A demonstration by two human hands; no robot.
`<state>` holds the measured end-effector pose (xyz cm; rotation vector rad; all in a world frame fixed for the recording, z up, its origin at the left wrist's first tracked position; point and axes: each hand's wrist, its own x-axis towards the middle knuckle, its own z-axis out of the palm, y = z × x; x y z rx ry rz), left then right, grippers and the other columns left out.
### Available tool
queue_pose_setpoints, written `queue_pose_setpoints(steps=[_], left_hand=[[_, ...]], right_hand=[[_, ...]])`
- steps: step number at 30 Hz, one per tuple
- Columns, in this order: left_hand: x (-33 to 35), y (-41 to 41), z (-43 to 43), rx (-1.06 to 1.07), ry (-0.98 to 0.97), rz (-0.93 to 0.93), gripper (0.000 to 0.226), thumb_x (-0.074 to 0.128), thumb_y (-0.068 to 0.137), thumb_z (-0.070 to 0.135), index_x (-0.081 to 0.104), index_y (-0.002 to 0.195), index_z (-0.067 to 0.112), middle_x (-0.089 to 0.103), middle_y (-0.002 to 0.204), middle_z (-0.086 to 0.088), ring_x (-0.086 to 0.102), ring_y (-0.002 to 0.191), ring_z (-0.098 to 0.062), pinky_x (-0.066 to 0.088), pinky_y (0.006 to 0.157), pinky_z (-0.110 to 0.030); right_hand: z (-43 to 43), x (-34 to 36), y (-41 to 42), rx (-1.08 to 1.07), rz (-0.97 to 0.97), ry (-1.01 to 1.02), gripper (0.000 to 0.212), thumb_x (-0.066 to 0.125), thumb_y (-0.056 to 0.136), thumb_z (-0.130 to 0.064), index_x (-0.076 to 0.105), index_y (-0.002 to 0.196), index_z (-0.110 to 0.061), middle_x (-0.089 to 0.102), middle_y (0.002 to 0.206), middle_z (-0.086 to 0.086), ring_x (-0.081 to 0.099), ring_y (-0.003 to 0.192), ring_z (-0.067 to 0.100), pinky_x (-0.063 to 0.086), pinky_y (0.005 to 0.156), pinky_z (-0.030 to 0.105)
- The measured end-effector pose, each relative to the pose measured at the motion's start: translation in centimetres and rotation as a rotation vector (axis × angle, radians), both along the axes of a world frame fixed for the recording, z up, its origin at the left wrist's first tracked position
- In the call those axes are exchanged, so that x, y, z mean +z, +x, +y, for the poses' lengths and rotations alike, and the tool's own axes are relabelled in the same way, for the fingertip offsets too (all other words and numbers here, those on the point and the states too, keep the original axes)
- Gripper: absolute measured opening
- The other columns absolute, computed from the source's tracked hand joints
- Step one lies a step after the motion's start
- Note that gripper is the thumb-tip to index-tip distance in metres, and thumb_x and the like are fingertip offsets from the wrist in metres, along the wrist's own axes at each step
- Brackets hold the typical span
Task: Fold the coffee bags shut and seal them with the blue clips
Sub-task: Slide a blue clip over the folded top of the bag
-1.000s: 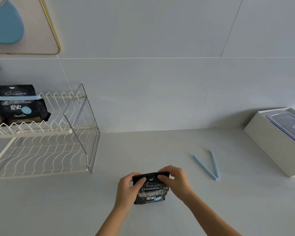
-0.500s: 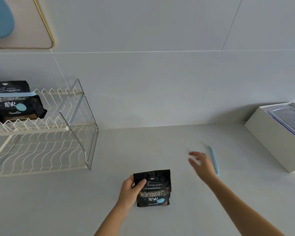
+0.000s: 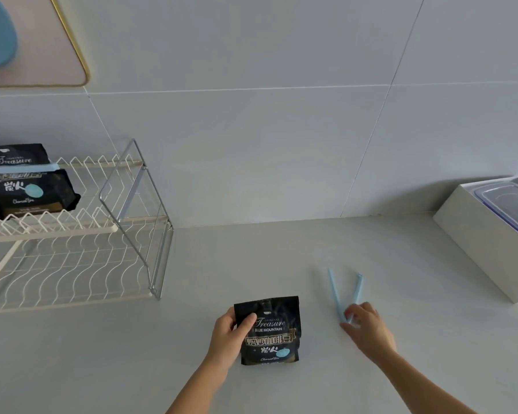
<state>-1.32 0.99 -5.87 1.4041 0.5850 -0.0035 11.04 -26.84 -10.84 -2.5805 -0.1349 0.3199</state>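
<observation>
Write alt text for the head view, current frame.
A person's left hand grips a black coffee bag on a pale counter while the right hand pinches the joined end of an open blue clip beside it. At left, a wire rack holds another bag already clipped; a white box sits at right.

The right grip (image 3: 368,327) is off the top of the coffee bag (image 3: 269,333), where it pressed a second ago. It now lies out to the right on the desk (image 3: 251,258), fingertips (image 3: 350,314) pinching the hinged end of the blue clip (image 3: 334,291). The left grip (image 3: 229,336) alone holds the bag, whose top now stands taller.
</observation>
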Motion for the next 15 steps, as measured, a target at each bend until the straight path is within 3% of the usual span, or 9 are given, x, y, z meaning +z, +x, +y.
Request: queue_pose_setpoints(steps=[2, 5, 9, 11, 15], left_hand=[[0.0, -0.2, 0.1, -0.007, -0.001, 0.005, 0.014, 0.063, 0.087, 0.018, 0.067, 0.099, 0.014, 0.074, 0.097, -0.007, 0.069, 0.092, -0.019, 0.053, 0.063, -0.015], [0.0, -0.5, 0.1, -0.005, -0.015, 0.005, 0.014, 0.063, 0.086, 0.019, 0.068, 0.099, 0.014, 0.075, 0.096, -0.007, 0.07, 0.089, -0.016, 0.053, 0.061, -0.014], [0.0, -0.5, 0.1, 0.003, -0.023, -0.002, 0.013, 0.064, 0.086, 0.018, 0.069, 0.097, 0.014, 0.075, 0.094, -0.006, 0.071, 0.081, -0.009, 0.052, 0.058, -0.012], [-0.1, -0.4, 0.1, 0.005, -0.019, -0.002, 0.013, 0.063, 0.086, 0.017, 0.069, 0.097, 0.014, 0.075, 0.094, -0.006, 0.07, 0.083, -0.012, 0.052, 0.058, -0.012], [-0.2, -0.4, 0.2, 0.011, -0.032, -0.009, 0.013, 0.064, 0.086, 0.015, 0.069, 0.097, 0.012, 0.075, 0.095, -0.008, 0.071, 0.083, -0.014, 0.053, 0.058, -0.014]], right_hand=[[1.8, 0.5, 0.2, -0.048, 0.02, 0.2, 0.016, 0.073, 0.079, -0.02, 0.059, 0.071, -0.025, 0.059, 0.081, 0.002, 0.059, 0.075, 0.019, 0.048, 0.063, 0.033], [4.6, 2.4, 0.4, -0.118, 0.203, 0.526, 0.009, 0.068, 0.084, -0.009, 0.063, 0.076, -0.01, 0.068, 0.078, 0.013, 0.066, 0.069, 0.022, 0.057, 0.067, 0.04], [6.5, 6.0, 0.5, -0.097, 0.32, 0.82, 0.005, 0.066, 0.086, -0.008, 0.065, 0.081, -0.007, 0.07, 0.077, 0.007, 0.071, 0.076, 0.017, 0.058, 0.067, 0.028], [6.7, 7.9, 0.6, 0.029, 0.292, 0.83, 0.004, 0.067, 0.084, -0.008, 0.066, 0.081, -0.01, 0.071, 0.076, 0.002, 0.069, 0.076, 0.012, 0.056, 0.067, 0.021], [7.1, 9.9, 0.0, 0.256, 0.193, 0.639, 0.013, 0.071, 0.08, -0.005, 0.068, 0.074, -0.017, 0.069, 0.075, -0.005, 0.064, 0.07, 0.003, 0.05, 0.067, 0.017]])
